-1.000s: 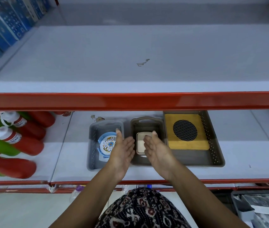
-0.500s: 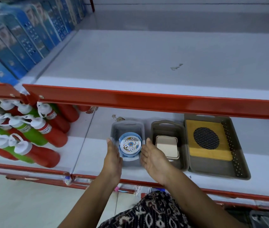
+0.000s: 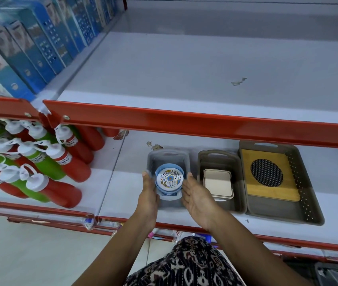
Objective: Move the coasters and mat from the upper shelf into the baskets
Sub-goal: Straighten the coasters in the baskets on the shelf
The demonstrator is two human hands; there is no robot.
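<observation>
Where hands [image 3: 170,195] flank, coasters [image 3: 169,178] lie.

three baskets [image 3: 209,180] on lower shelf; one round floral coaster set [image 3: 169,178], one beige square coaster stack [image 3: 218,185], one wooden mat [image 3: 270,176]; two hands [image 3: 197,197].

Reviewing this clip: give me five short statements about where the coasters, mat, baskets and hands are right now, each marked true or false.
1. The round floral coasters lie in the leftmost basket. True.
2. The wooden mat sits on the upper shelf. False: it lies in the largest basket, lower shelf.
3. The left hand and right hand flank the leftmost basket. True.
4. The middle basket is empty. False: it holds square beige coasters.
5. The right hand grips a red bottle. False: it is open, holding nothing.
</observation>
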